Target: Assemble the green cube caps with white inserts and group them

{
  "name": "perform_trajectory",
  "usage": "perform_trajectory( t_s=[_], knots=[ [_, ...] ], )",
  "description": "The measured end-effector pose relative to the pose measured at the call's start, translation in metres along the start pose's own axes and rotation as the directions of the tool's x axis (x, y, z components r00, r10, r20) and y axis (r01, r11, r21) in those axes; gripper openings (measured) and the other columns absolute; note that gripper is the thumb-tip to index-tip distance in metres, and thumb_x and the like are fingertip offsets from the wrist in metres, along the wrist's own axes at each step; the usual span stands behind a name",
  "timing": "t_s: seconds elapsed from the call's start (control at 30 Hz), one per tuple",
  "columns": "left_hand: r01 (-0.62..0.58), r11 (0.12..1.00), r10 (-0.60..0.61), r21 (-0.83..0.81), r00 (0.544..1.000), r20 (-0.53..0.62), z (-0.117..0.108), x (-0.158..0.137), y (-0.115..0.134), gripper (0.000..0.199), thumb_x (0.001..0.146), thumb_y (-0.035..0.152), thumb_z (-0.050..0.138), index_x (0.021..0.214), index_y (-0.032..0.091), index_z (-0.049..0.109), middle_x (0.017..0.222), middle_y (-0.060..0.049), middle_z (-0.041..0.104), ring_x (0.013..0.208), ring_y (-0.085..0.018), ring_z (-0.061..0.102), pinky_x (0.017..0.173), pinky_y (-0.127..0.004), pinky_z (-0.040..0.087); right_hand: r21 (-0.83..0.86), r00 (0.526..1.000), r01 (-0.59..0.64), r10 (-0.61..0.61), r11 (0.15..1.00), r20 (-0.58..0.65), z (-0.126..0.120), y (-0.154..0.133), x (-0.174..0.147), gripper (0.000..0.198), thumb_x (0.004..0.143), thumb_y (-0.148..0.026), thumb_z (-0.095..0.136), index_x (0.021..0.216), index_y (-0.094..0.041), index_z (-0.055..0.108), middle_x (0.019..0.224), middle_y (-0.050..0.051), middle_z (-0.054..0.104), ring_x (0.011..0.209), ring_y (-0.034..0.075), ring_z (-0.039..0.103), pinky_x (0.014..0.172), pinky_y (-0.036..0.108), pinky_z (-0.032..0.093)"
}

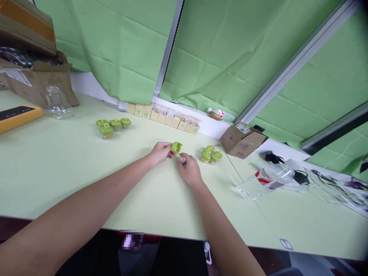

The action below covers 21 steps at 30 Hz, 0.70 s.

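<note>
Above the middle of the table, my left hand (161,153) is closed on a small green plastic lid (176,147), its hollow side turned toward my right. My right hand (189,170) is closed around a small pale, rounded object (182,159), mostly hidden by the fingers; I cannot make out its kind. The two hands are close together, and the things they hold are apart. On the left stands a group of small clear containers (107,132) with green looped lids. A similar group of green-lidded containers (212,155) sits just right of my right hand.
Along the back wall runs a row of small tan cartons (165,116). Cardboard boxes (241,140) stand at both sides. A clear jar (58,103) and an orange-edged device (21,117) are at left. A large plastic bottle (260,182) lies at right, near cables (336,188).
</note>
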<state>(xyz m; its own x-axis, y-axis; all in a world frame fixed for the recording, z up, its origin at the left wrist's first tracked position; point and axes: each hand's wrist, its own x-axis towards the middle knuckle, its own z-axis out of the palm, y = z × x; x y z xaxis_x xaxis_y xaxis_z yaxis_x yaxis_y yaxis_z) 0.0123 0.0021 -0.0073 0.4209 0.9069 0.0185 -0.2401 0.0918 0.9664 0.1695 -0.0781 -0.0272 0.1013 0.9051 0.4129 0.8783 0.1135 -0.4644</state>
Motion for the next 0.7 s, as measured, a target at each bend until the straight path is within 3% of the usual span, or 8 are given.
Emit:
perform_trajectory(
  t_s=[0.1, 0.2, 0.3, 0.53, 0.7],
  knots=[
    [0.003, 0.997, -0.001, 0.072, 1.0, -0.024, -0.002, 0.002, -0.002, 0.026, 0.09, 0.033, 0.059, 0.079, 0.011, 0.068, 0.073, -0.007, 0.07, 0.062, -0.013, 0.065, 0.059, -0.026, 0.052, 0.059, 0.994, -0.109, 0.11, 0.992, -0.026, 0.003, 0.005, 0.013, 0.034, 0.081, -0.031, 0.06, 0.114, -0.024, 0.066, 0.093, 0.007, 0.068, 0.083, 0.024, 0.06, 0.082, 0.04, 0.047],
    [0.026, 0.995, -0.022, 0.094, 0.999, -0.042, -0.003, 0.004, -0.005, 0.025, 0.092, 0.033, 0.059, 0.083, 0.011, 0.067, 0.072, -0.006, 0.07, 0.058, -0.014, 0.067, 0.058, -0.027, 0.054, 0.234, 0.968, -0.224, 0.243, 0.946, -0.055, 0.003, 0.012, 0.024, 0.042, 0.075, -0.035, 0.066, 0.116, -0.024, 0.064, 0.086, 0.003, 0.068, 0.071, 0.02, 0.06, 0.073, 0.035, 0.048],
    [0.06, 0.996, -0.057, 0.061, 0.997, -0.046, -0.003, 0.007, -0.008, 0.024, 0.092, 0.034, 0.061, 0.086, 0.011, 0.066, 0.073, -0.007, 0.07, 0.056, -0.015, 0.068, 0.06, -0.03, 0.057, 0.437, 0.939, -0.264, 0.333, 0.86, -0.088, 0.004, 0.018, 0.025, 0.047, 0.072, -0.039, 0.067, 0.115, -0.021, 0.062, 0.094, 0.004, 0.068, 0.068, 0.017, 0.061, 0.065, 0.032, 0.05],
    [0.027, 0.999, -0.026, 0.047, 0.999, -0.029, -0.002, 0.004, -0.007, 0.02, 0.09, 0.031, 0.062, 0.084, 0.012, 0.066, 0.07, -0.006, 0.071, 0.059, -0.015, 0.069, 0.062, -0.028, 0.059, 0.676, 0.943, -0.309, 0.309, 0.669, 0.125, 0.006, 0.01, 0.016, 0.045, 0.067, -0.036, 0.076, 0.108, -0.022, 0.066, 0.098, 0.002, 0.068, 0.072, 0.013, 0.064, 0.069, 0.029, 0.053],
    [0.032, 0.996, -0.031, 0.079, 0.999, -0.009, -0.001, 0.0, -0.004, 0.018, 0.09, 0.029, 0.061, 0.083, 0.013, 0.066, 0.071, -0.004, 0.071, 0.059, -0.016, 0.069, 0.06, -0.027, 0.058, 0.736, 0.943, -0.307, 0.296, 0.603, 0.151, 0.006, 0.007, 0.018, 0.039, 0.072, -0.04, 0.073, 0.105, -0.021, 0.067, 0.095, 0.002, 0.067, 0.072, 0.014, 0.067, 0.078, 0.034, 0.056]
  ],
)
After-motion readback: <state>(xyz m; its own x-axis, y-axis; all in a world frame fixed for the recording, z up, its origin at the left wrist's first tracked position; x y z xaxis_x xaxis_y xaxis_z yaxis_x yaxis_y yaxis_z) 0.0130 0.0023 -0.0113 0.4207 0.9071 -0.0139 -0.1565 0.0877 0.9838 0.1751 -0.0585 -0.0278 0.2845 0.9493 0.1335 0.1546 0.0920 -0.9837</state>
